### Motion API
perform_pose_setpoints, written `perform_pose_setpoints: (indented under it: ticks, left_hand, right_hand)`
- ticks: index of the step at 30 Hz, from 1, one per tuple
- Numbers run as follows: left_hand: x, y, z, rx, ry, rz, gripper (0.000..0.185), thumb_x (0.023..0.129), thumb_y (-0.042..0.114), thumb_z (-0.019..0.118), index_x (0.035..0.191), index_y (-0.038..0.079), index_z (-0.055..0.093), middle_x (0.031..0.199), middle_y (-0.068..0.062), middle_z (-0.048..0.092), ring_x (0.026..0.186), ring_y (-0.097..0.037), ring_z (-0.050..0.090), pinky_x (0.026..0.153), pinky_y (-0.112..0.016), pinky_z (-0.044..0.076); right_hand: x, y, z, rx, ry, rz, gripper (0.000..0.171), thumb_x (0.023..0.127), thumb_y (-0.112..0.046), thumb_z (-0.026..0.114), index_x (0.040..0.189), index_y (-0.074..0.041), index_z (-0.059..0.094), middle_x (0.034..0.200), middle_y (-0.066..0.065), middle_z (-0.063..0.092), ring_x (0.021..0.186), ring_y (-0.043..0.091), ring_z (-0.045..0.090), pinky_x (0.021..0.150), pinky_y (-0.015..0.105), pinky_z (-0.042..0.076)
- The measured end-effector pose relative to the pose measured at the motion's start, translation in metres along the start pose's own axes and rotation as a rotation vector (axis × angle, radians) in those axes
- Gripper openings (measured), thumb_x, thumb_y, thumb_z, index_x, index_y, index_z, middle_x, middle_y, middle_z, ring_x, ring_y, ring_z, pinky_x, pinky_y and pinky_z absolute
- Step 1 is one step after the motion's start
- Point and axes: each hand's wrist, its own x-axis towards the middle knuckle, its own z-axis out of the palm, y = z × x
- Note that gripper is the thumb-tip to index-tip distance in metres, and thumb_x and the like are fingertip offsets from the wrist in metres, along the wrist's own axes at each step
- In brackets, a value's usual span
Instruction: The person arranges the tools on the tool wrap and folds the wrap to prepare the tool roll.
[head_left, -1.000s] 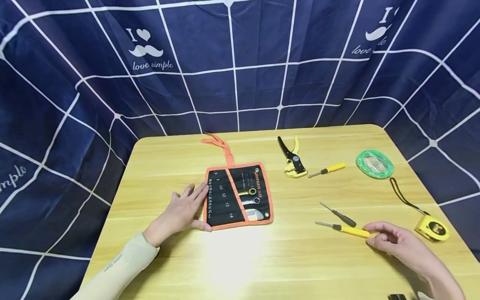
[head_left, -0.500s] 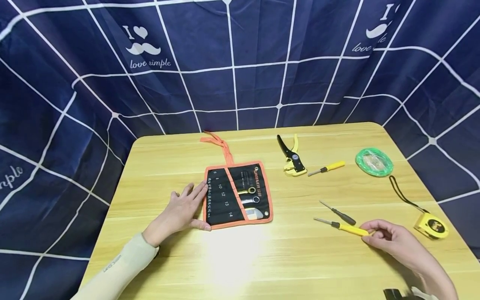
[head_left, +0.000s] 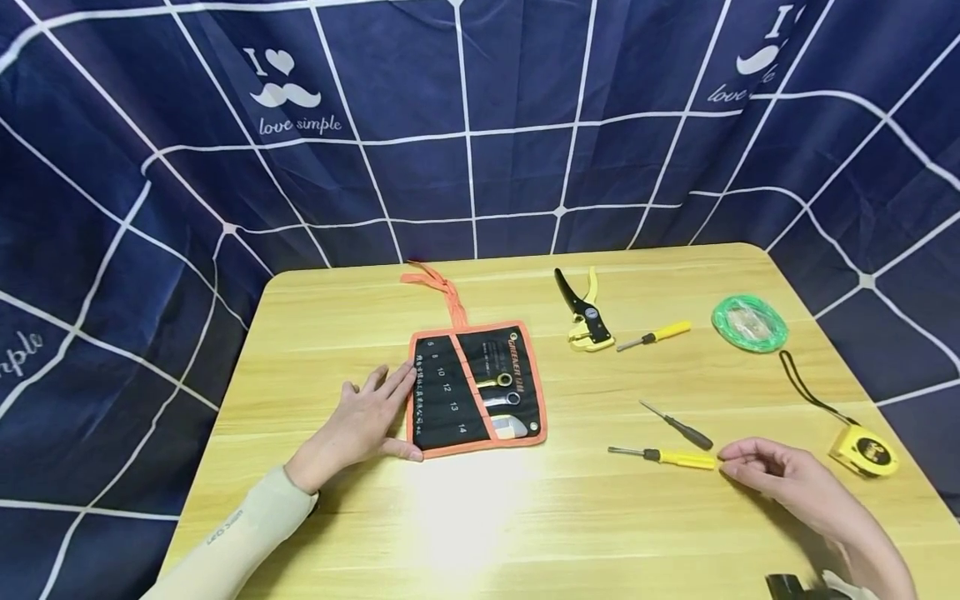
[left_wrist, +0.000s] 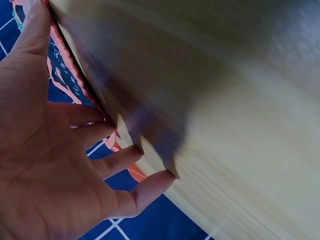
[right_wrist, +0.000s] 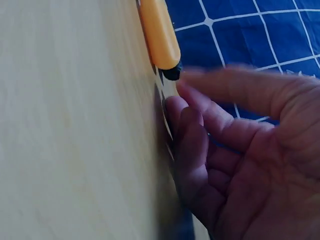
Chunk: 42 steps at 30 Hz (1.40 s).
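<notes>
A black tool pouch with orange trim [head_left: 450, 410] lies flat on the table, with wrench heads [head_left: 502, 381] and a pale-bladed tool [head_left: 508, 427] showing in its pocket. My left hand [head_left: 367, 421] rests along its left edge, fingers spread, thumb at the lower corner; the left wrist view shows the fingertips down on the table. At right, a yellow-handled screwdriver [head_left: 686, 459] lies with its tip pointing left. Just off its handle end is my right hand [head_left: 783, 479], fingers loosely bent and holding nothing. Behind it lies a dark-handled screwdriver [head_left: 690, 433].
Farther back lie a black and yellow wire stripper [head_left: 588, 321] and another yellow screwdriver [head_left: 663, 334]. A green wire coil [head_left: 750, 323] and a yellow tape measure [head_left: 864, 452] with a black strap are at right. A blue checked curtain [head_left: 517, 183] surrounds the wooden table [head_left: 337, 525].
The near yellow screwdriver has shifted left and turned more level. My right hand, whose fingertips were at its handle, has let go of it. The left hand stays where it was.
</notes>
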Motion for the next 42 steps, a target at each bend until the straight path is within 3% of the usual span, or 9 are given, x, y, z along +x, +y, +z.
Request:
perform_pose_setpoints:
  ticks: [5,13,21,27,32,42]
  left_hand:
    - [-0.001,-0.001,0.000,-0.006,0.009,0.001,0.130,0.078,0.076,0.081,0.169,-0.003,0.034,0.176,-0.019,0.030,0.152,-0.052,0.037,0.095,-0.077,0.042]
    - [-0.001,-0.002,-0.001,-0.001,0.015,0.001,0.129,0.079,0.076,0.081,0.168,-0.004,0.034,0.176,-0.019,0.031,0.151,-0.052,0.037,0.094,-0.076,0.043]
    - [0.000,0.000,-0.001,-0.005,0.015,0.001,0.129,0.078,0.076,0.081,0.168,-0.003,0.035,0.176,-0.019,0.031,0.151,-0.052,0.038,0.094,-0.074,0.043]
    - [-0.001,0.000,0.000,0.001,0.020,0.003,0.129,0.078,0.076,0.081,0.168,-0.004,0.035,0.175,-0.019,0.032,0.151,-0.052,0.038,0.092,-0.073,0.044]
    - [-0.001,-0.001,0.001,0.007,0.028,0.014,0.129,0.078,0.077,0.081,0.168,-0.004,0.035,0.175,-0.020,0.033,0.151,-0.052,0.039,0.092,-0.073,0.044]
    - [-0.002,0.000,0.001,0.015,0.036,0.014,0.129,0.078,0.076,0.081,0.168,-0.004,0.036,0.175,-0.019,0.033,0.150,-0.052,0.039,0.090,-0.068,0.045]
  right_hand:
    - [-0.002,-0.007,0.011,-0.030,0.037,-0.030,0.025,0.102,-0.008,0.077,0.123,0.004,0.071,0.088,0.002,0.066,0.078,0.012,0.061,0.066,0.027,0.050]
    - [0.003,-0.015,0.021,-0.027,0.048,-0.044,0.032,0.100,-0.008,0.080,0.128,0.005,0.071,0.092,0.002,0.066,0.077,0.013,0.059,0.067,0.026,0.051]
    - [0.007,-0.019,0.028,-0.089,0.059,-0.039,0.021,0.097,-0.011,0.085,0.113,-0.001,0.077,0.081,0.000,0.063,0.072,0.013,0.056,0.063,0.026,0.047]
    - [0.007,-0.019,0.026,0.001,0.021,-0.020,0.021,0.099,-0.009,0.082,0.113,0.002,0.073,0.079,-0.001,0.060,0.070,0.011,0.055,0.062,0.028,0.047]
    - [0.007,-0.017,0.024,0.076,0.012,0.028,0.022,0.102,-0.011,0.079,0.116,0.004,0.072,0.085,0.001,0.070,0.074,0.011,0.061,0.065,0.029,0.051]
    - [0.009,-0.022,0.024,0.138,0.070,0.029,0.024,0.105,-0.015,0.075,0.123,0.001,0.074,0.095,0.006,0.076,0.081,0.017,0.067,0.071,0.031,0.053]
